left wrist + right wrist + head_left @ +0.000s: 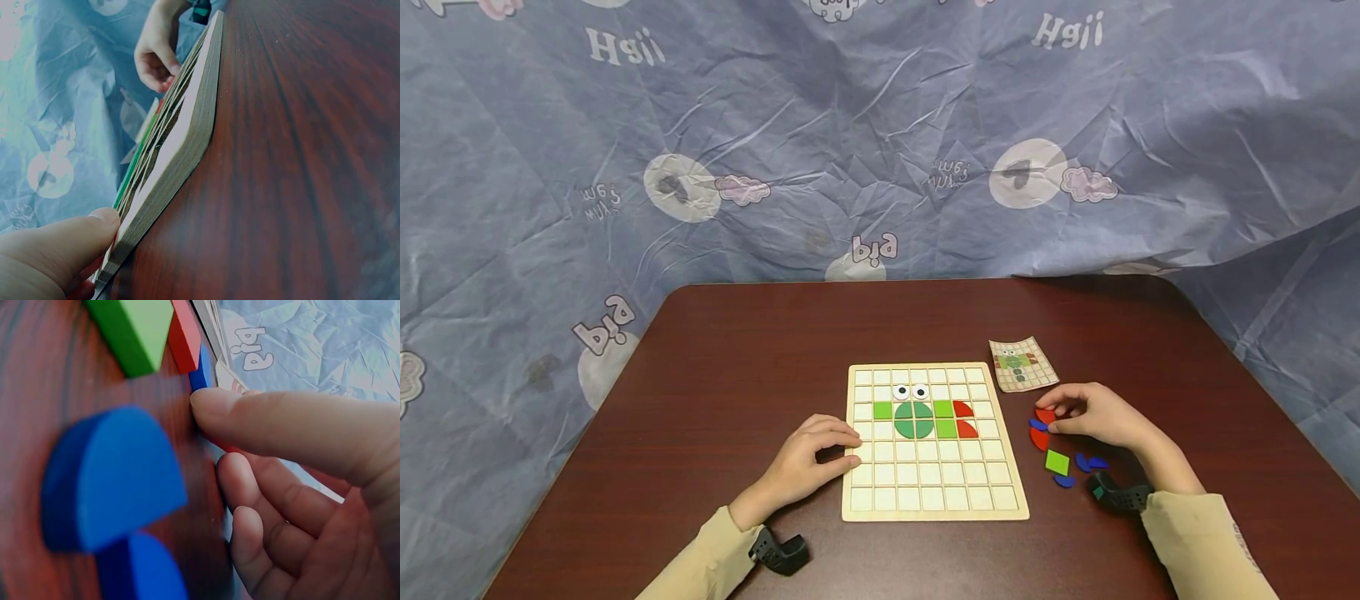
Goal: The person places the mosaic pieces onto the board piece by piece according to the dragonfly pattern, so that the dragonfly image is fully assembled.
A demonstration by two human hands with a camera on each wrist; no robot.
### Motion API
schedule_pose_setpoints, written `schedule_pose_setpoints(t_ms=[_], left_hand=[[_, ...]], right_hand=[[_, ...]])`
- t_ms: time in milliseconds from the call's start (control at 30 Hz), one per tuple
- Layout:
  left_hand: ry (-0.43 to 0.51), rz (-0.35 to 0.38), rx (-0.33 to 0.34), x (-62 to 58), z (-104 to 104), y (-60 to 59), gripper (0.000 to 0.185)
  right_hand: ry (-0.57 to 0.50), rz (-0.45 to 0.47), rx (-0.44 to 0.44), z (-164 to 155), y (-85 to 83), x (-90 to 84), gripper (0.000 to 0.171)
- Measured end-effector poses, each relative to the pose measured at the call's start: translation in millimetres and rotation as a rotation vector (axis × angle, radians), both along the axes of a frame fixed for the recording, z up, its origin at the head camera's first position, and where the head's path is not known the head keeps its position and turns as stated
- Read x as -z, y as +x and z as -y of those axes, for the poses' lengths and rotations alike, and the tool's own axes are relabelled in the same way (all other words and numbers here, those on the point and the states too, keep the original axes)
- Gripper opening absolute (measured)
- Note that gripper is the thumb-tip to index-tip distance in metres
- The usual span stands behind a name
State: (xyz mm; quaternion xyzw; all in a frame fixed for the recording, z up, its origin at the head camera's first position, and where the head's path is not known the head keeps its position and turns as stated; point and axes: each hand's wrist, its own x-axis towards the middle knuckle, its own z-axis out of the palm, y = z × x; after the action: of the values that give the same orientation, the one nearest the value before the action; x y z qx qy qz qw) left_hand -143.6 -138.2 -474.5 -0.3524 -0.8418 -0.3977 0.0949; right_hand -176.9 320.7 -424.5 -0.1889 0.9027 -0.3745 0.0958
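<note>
A pale wooden grid board (925, 498) lies on the table, bearing a figure of green squares, green quarter-rounds (913, 420), red quarter-rounds (967, 429) and two eye pieces (911, 391). My left hand (808, 458) rests at the board's left edge, its thumb (84, 237) touching the rim. Right of the board, my right hand (1097, 414) pinches a red quarter-round (1043, 413) between thumb and forefinger. In the right wrist view, the thumb (269, 422) mostly hides that piece. Right by the fingertips lie a blue piece (1037, 425) and another red piece (1039, 439).
A small picture card (1024, 365) with a similar figure lies beyond the board's right side. Nearer me are a loose green square (1057, 462) and several blue rounded pieces (125, 475). A patterned cloth (850, 150) hangs behind the dark table (760, 342).
</note>
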Motion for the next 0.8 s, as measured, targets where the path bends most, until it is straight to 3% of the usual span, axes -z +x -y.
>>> schedule_pose_setpoints(t_ms=[267,433,600,800], left_hand=[[-0.004,-0.002,0.001,-1.8,-1.1,0.2,0.021],[-0.001,-0.005,-0.001,-0.5,-0.7,-0.1,0.021],[-0.002,-0.003,-0.003,0.1,-0.1,-0.3,0.021],[-0.003,0.004,-0.004,-0.5,-0.3,0.6,0.021]], right_hand=[[0.013,0.015,-0.004,6.2,-1.1,-4.4,0.025],[0.057,-0.05,0.043,23.6,-4.1,-14.0,0.019],[0.0,-0.087,0.04,47.0,-6.4,-28.5,0.015],[-0.015,-0.105,0.052,67.6,-15.5,-32.0,0.024]])
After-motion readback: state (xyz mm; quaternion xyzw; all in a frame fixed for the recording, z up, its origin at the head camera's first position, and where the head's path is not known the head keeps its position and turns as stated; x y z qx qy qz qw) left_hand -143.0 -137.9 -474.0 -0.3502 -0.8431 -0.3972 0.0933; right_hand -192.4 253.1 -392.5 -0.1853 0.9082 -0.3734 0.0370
